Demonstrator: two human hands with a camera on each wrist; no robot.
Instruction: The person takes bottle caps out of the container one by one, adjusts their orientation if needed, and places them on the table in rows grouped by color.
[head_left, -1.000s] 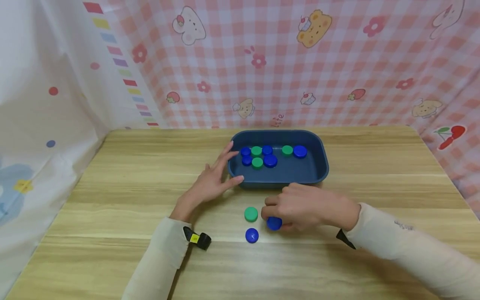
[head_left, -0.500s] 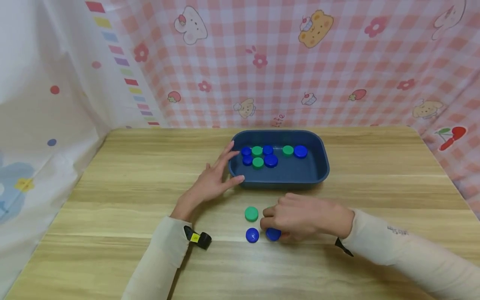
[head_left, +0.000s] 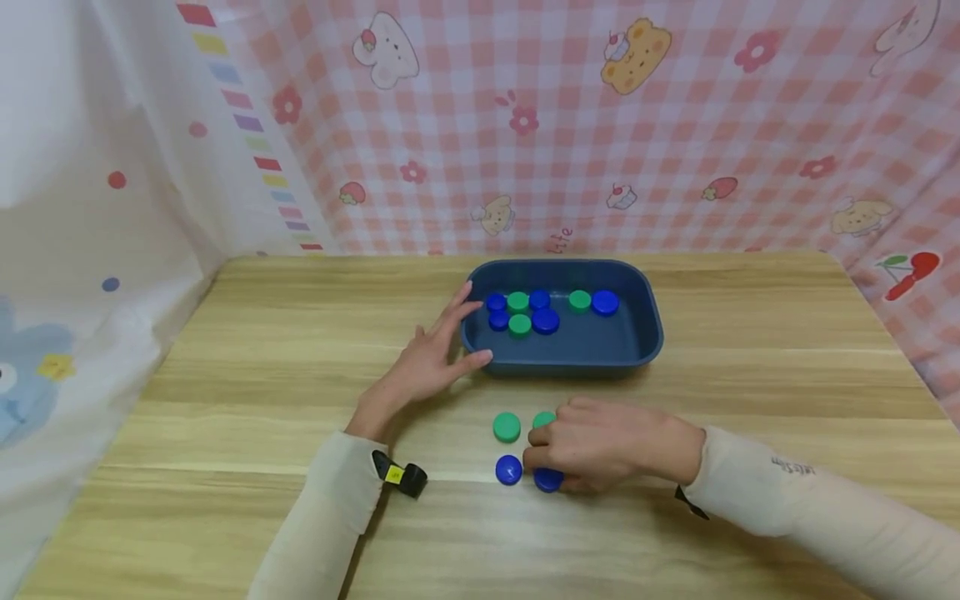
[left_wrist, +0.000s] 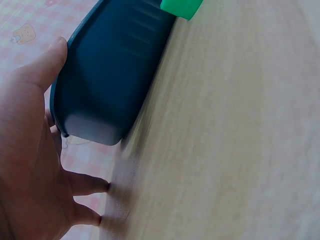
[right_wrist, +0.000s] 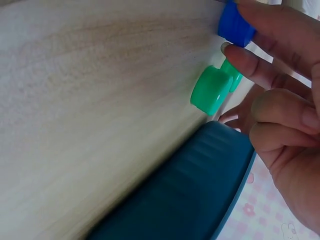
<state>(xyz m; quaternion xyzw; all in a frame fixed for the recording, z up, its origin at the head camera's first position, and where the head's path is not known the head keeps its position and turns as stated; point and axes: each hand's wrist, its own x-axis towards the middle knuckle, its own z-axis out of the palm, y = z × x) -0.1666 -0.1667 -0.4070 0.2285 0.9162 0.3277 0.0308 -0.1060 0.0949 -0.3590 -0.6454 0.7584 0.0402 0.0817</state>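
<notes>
My right hand (head_left: 611,442) pinches a blue bottle cap (head_left: 548,481) between thumb and finger, low over the table. The right wrist view shows that blue cap (right_wrist: 235,25) at the thumb and fingertip. To its left lies another blue cap (head_left: 508,470). Behind them are a green cap (head_left: 507,427) and a second green cap (head_left: 543,421), the latter partly covered by my right hand. My left hand (head_left: 427,367) rests spread at the left end of a dark blue tray (head_left: 562,368), fingers straight, thumb at its rim (left_wrist: 67,55).
Several blue and green caps lie inside the tray, mostly at its left, with a green cap (head_left: 580,301) and a blue cap (head_left: 605,302) farther right. The wooden table (head_left: 285,333) meets a pink checked cloth (head_left: 450,150) at the back.
My right hand has brought the blue cap toward the front edge, level with the other blue cap. The second green cap has come into view behind it. My left hand stays at the tray.
</notes>
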